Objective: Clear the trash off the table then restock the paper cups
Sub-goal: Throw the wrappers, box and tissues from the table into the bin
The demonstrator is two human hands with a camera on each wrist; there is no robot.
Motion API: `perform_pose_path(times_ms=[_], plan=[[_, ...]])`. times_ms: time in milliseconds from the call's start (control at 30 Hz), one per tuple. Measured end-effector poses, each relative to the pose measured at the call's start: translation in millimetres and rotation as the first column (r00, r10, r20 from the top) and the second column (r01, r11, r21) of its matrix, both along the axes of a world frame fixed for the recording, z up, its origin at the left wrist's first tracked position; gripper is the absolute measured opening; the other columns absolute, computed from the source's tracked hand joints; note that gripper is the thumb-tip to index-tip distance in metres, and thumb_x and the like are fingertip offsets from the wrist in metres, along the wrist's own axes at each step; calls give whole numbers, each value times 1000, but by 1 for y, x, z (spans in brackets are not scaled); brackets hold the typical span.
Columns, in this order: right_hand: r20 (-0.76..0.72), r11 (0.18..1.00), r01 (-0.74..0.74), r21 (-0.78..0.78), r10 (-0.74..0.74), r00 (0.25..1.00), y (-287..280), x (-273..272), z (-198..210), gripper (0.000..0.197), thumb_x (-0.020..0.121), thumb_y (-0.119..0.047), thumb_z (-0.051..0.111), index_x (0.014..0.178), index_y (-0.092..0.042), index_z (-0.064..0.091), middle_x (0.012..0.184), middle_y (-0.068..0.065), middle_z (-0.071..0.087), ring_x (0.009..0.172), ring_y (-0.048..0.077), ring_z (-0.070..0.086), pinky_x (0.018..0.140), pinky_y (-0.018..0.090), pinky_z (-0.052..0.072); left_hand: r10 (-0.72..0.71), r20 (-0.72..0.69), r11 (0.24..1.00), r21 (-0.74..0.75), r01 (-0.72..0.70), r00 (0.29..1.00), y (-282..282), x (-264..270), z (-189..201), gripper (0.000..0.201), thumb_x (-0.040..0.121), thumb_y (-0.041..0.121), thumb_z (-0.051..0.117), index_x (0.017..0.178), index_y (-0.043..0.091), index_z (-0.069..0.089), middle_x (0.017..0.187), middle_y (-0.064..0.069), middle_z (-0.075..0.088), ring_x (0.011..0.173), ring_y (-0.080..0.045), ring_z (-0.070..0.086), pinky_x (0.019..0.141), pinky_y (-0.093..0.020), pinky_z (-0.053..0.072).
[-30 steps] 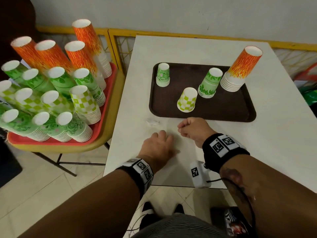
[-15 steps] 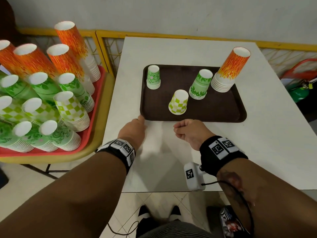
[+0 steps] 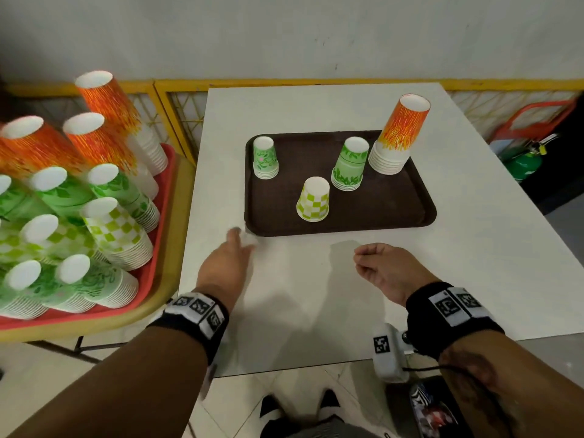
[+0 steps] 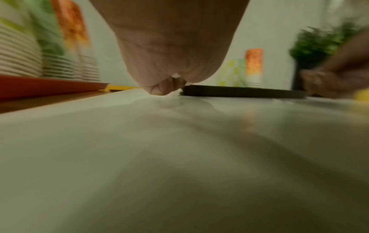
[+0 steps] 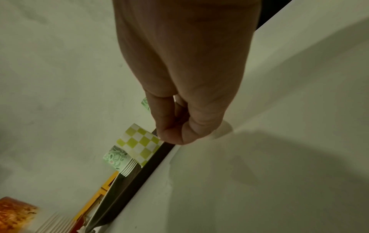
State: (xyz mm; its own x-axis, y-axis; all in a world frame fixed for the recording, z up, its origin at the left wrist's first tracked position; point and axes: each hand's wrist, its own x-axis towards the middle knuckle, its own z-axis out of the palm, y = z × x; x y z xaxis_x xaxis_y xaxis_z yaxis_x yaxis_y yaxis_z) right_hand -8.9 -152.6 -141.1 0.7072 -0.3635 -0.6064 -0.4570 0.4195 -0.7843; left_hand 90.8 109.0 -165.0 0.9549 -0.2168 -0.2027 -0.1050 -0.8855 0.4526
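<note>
The white worktop [image 3: 474, 254] is carrying a brown tray [image 3: 395, 213] toward its far side, and a red tray [image 3: 159, 248] of stock cups [image 3: 113, 229] is sitting on a yellow stand just off its left edge. On the brown tray four inverted stacks are standing apart: an orange stack [image 3: 399, 134] at the far right, a leaf stack [image 3: 349, 164] beside it, a floral stack [image 3: 264, 158] at the far left and a checked cup [image 3: 313, 200] nearest the person. The step in hand is judged to be the clearing of trash; restocking is not yet begun. The left hand [image 3: 224, 263] is lying low on the worktop, fingers reaching a small pale scrap [image 3: 249, 240] just beside the tray's near-left corner. The left wrist view is showing a bit of white at the fingertips [image 4: 159, 89], but whether this grip is pinching the scrap or only touching it cannot be told. The right hand [image 3: 388, 270] is hovering near the tray's front edge, its grip clenched with fingers curled into the palm; whether it is enclosing anything cannot be told. The next move probably calls for a fine pinch to lift the thin scrap off the smooth surface without nudging the tray.
</note>
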Motion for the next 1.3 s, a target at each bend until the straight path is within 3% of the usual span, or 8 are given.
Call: perform_pose_path(times_ms=[67, 400, 533, 633, 733, 967, 1133, 1300], plan=[[-6, 1000, 6, -3, -7, 1000, 1, -1, 0, 19, 91, 13, 54, 84, -4, 59, 82, 10, 59, 76, 15, 58, 68, 20, 55, 89, -40, 996, 8, -89, 995, 2, 18, 1, 57, 103, 36, 41, 151, 13, 20, 120, -20, 64, 109, -38, 62, 89, -43, 46], [-11, 1000, 3, -25, -3, 1000, 6, -1, 2, 18, 91, 14, 54, 85, -3, 59, 82, 10, 59, 76, 15, 58, 70, 21, 54, -30, 13, 999, 23, 30, 999, -4, 52, -12, 27, 98, 38, 50, 109, 13, 53, 98, -10, 64, 92, -34, 62, 73, -36, 46], [-44, 978, -93, -187, 86, 995, 12, 4, -3, 17, 87, 13, 59, 82, -3, 63, 82, 10, 62, 78, 18, 59, 71, 24, 54, -85, 20, 984, 157, 80, 996, -7, 50, -13, 27, 103, 27, 38, 115, 11, 56, 107, -12, 66, 97, -33, 62, 75, -34, 43], [-122, 838, -277, -469, 250, 961, 17, 15, -11, 21, 83, 8, 64, 75, -12, 66, 75, 3, 64, 75, 18, 61, 73, 29, 57, -158, -17, 965, 209, 158, 987, -10, 38, -12, 30, 101, 24, 36, 113, 12, 60, 110, -10, 67, 99, -30, 62, 82, -34, 45], [-256, 524, -455, -720, 409, 876, 25, 27, -18, 13, 84, -5, 67, 81, -17, 69, 75, -5, 65, 75, 14, 61, 76, 24, 49, -301, -16, 941, 158, 299, 954, -12, 22, -12, 26, 98, 28, 41, 103, 13, 61, 104, -8, 66, 95, -28, 61, 83, -32, 45], [-364, 73, -548, -833, 674, 643, 41, 25, -24, 19, 89, -7, 60, 100, -13, 75, 104, 6, 64, 95, 22, 63, 84, 22, 44, -591, -72, 797, 101, 595, 803, -33, -21, -4, 19, 95, 28, 49, 97, 13, 60, 105, -9, 65, 100, -28, 60, 79, -29, 40], [-441, -64, -595, -801, 736, 514, 33, 0, -17, 23, 89, -5, 54, 95, -16, 74, 101, 3, 69, 94, 20, 63, 86, 31, 49, -670, -70, 738, 37, 673, 739, -33, -39, -1, 25, 82, 38, 34, 80, 19, 50, 92, -9, 65, 88, -28, 58, 73, -30, 38], [-472, -6, -661, -751, 704, 531, 14, -43, -13, 28, 93, -6, 48, 95, -17, 73, 102, -1, 69, 93, 14, 62, 83, 22, 45, -638, -10, 765, -127, 632, 770, -32, -29, 0, 19, 83, 36, 37, 70, 24, 41, 73, 7, 51, 72, -17, 48, 69, -25, 32]])
